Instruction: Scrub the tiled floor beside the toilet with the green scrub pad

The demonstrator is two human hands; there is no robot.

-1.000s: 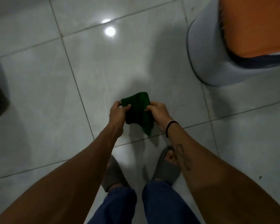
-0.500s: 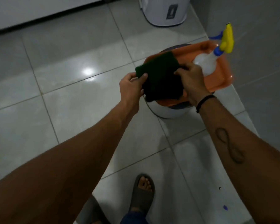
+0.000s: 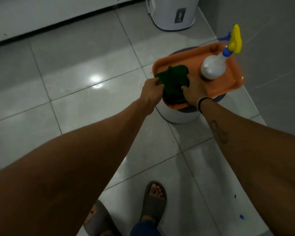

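The dark green scrub pad [image 3: 174, 79] lies crumpled on the left end of an orange tray [image 3: 228, 86]. My left hand [image 3: 152, 90] pinches its left edge. My right hand [image 3: 193, 91] grips its right side, fingers pressed into the pad. Both arms reach forward over the pale grey tiled floor [image 3: 85, 103]. No toilet is in view.
The tray rests on a round white stool [image 3: 180, 114]. A white spray bottle [image 3: 215, 65] with a yellow and blue trigger stands on the tray. A white bin [image 3: 172, 14] stands at the back. A grey wall is on the right. My sandalled feet [image 3: 153, 200] are below.
The view swung up from the floor to the stool. Both hands carried the green pad from above my feet to the tray and lowered it onto the tray's left end.
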